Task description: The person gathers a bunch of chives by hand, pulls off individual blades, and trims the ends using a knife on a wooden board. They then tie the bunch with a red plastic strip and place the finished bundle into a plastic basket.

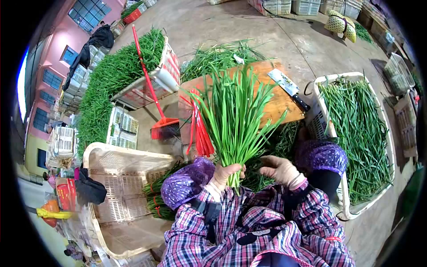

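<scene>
My left hand [227, 175] is wrapped round the lower stems of a bunch of garlic chives [235, 120], whose green leaves fan out upward and away from me. To the right of the stems, my right hand [280, 171] is apart from the bunch, its fingers spread and nothing in them. Behind the leaves is a wooden board [280, 107], partly hidden by them. A cleaver [287, 86] with a black handle lies on the board's right side. Red ties [202, 135] hang at the board's left edge.
At right stands a white crate [338, 213] full of greens. A tilted crate [122, 191] at left has tied bunches [155, 200] beside my knee. Beyond it are a red broom [164, 122] and a big heap of greens [104, 84]. Loose leaves [222, 55] lie behind the board.
</scene>
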{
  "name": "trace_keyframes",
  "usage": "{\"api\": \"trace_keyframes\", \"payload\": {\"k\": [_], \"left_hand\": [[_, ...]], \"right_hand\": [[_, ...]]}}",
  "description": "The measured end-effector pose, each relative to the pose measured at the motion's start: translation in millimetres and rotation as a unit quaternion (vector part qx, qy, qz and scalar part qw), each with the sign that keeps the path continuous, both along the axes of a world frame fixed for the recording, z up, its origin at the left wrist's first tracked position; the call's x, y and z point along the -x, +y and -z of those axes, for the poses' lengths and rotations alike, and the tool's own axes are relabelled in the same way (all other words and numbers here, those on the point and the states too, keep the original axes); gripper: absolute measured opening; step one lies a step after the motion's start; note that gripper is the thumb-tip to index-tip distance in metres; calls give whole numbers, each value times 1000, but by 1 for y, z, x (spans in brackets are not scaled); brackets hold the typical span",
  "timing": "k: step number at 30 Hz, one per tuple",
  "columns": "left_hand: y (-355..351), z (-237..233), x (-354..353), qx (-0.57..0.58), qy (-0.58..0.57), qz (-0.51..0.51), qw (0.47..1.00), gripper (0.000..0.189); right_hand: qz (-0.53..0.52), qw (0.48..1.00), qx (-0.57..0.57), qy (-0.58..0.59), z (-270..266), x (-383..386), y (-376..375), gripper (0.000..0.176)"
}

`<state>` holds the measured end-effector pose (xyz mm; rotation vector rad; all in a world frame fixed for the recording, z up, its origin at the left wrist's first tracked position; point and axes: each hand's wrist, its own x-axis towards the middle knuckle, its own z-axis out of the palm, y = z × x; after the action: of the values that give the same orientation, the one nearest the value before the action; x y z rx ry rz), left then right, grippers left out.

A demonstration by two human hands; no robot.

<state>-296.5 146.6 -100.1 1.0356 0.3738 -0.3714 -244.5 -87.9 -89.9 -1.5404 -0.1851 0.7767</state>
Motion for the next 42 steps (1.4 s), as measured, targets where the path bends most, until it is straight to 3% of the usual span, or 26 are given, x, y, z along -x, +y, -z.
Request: {"api": "trace_keyframes", "payload": {"k": [3, 8, 13, 14, 17, 21, 25, 28, 33, 42], "left_hand": [[-3, -10, 15, -56, -31, -15, 998, 40], [-15, -17, 35, -98, -57, 3, 994, 38], [-28, -19, 47, -86, -44, 1, 995, 34], [-31, -24, 47, -107, -70, 9, 992, 23], [-34, -20, 49, -130, -111, 31, 985, 36], [-37, -27, 53, -120, -57, 52, 990, 35], [-36, -25, 55, -76, -70, 58, 993, 35], [-38, -30, 53, -101, -68, 69, 990, 36], [-39, -29, 52, -119, -58, 63, 989, 33], [-42, -34, 52, -108, -75, 57, 990, 35]], "right_hand": [[27, 999, -36, -11, -34, -2, -19, 39], [77, 965, -249, -14, -70, -2, -26, 24], [158, 956, -244, -29, -105, -3, -18, 19], [182, 954, -236, -7, -106, -5, -17, 20], [221, 952, -213, 16, -102, -15, -14, 23], [231, 957, -169, 39, -100, -26, -12, 25], [205, 963, -167, 55, -94, -31, -8, 24], [127, 983, -109, 80, -95, -30, -3, 14], [33, 987, -115, 105, -82, -22, 1, 14], [-20, 993, -70, 91, -68, -5, 13, 16]]}}
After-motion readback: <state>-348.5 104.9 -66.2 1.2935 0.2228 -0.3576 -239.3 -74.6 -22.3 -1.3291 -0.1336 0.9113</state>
